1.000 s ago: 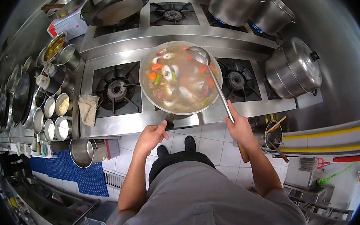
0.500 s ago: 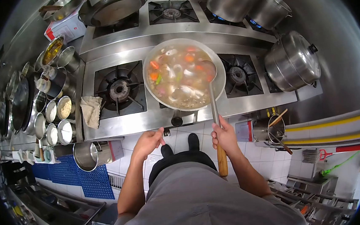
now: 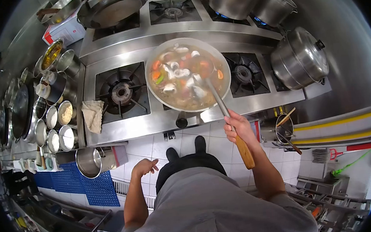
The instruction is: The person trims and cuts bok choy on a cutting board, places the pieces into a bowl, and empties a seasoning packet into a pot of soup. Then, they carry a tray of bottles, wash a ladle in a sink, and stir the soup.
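Observation:
My right hand is wrapped round a long ladle with a wooden handle. The ladle's bowl is sunk in the broth of a wide pan on the stove. White pieces, carrot and a bit of green float in the cloudy liquid. In front of the stove, my left hand hangs in the air, touching nothing, its fingers loosely bent and apart. The pan's dark handle points toward me.
Bare burners flank the pan. A folded cloth lies at the left stove edge, beside seasoning containers. A lidded pot stands right; two tall pots are over blue flames behind. Utensils stand in a pot.
The ladle's bowl has moved left and deeper into the broth, and its handle now slants to the right. My left hand has dropped back from the stove. The floating pieces have shifted.

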